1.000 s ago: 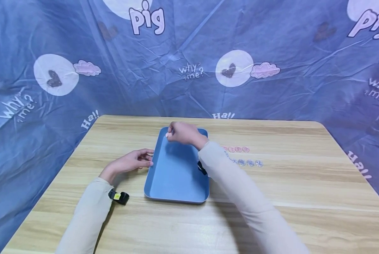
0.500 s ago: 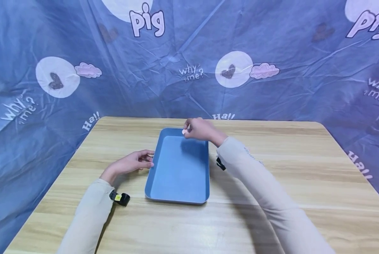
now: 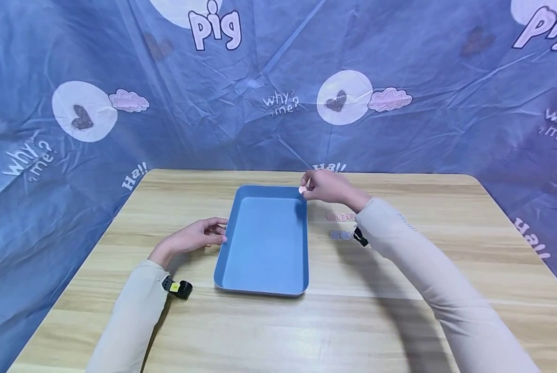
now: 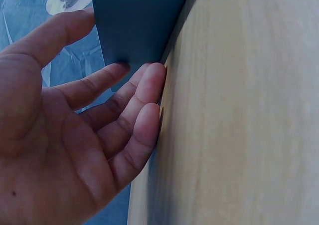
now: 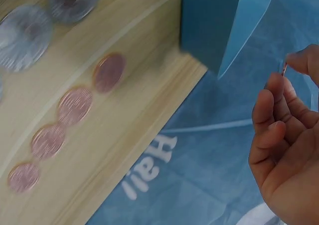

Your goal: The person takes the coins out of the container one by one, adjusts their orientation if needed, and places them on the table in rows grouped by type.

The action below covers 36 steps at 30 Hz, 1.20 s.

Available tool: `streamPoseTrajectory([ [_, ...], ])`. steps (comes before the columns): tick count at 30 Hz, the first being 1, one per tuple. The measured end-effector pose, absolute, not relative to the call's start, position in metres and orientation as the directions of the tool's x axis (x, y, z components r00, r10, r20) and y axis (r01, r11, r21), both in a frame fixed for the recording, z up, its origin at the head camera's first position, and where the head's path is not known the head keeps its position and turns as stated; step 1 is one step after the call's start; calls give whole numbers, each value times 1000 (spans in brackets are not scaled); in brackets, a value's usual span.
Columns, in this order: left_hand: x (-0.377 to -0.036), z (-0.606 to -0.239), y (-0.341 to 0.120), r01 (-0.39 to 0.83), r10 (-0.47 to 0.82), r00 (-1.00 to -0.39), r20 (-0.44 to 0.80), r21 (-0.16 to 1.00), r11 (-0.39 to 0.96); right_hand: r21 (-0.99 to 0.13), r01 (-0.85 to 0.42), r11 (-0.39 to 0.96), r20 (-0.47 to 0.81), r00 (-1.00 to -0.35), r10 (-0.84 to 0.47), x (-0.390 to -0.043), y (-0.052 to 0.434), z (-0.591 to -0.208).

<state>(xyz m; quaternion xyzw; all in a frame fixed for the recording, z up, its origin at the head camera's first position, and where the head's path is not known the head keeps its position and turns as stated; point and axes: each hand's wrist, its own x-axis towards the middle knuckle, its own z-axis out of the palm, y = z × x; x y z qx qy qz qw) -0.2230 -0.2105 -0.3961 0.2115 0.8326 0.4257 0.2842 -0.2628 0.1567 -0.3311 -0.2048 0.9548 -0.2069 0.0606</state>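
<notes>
A blue rectangular tray point(image 3: 269, 243) stands on the table, with nothing on its floor. My left hand point(image 3: 194, 239) lies at the tray's left side, fingers loosely bent; in the left wrist view its thumb and index fingertip meet the tray's wall point(image 4: 139, 25). Over the tray's far right corner, my right hand point(image 3: 327, 186) pinches a small pink coin-like disc point(image 3: 302, 190) between thumb and finger. The right wrist view shows this disc point(image 5: 284, 69) edge-on, beside the tray's corner point(image 5: 212, 30).
Right of the tray lies a row of pink coin-like discs point(image 3: 342, 217), and nearer to me a row of silvery-blue discs point(image 3: 345, 235). My right sleeve point(image 3: 427, 269) covers part of both rows. A printed blue cloth point(image 3: 278, 140) hangs behind the wooden table point(image 3: 269, 331).
My right hand has moved rightward along the tray's far edge, from the far left corner to the far right one, still pinching the pink disc. My left hand has stayed in place.
</notes>
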Motion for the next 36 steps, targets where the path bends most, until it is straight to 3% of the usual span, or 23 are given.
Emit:
streamPoseTrajectory([
  [13, -223, -397, -210, 107, 599, -742, -302, 829, 550, -477, -267, 837, -61, -940, -334, -245, 230, -350],
  [24, -223, -396, -210, 106, 595, -746, -300, 828, 550, -446, -157, 881, -112, -967, -229, -227, 288, -366],
  [36, -224, -398, -210, 113, 603, -746, -283, 839, 533, -440, -133, 888, -148, -965, -218, -212, 316, -385],
])
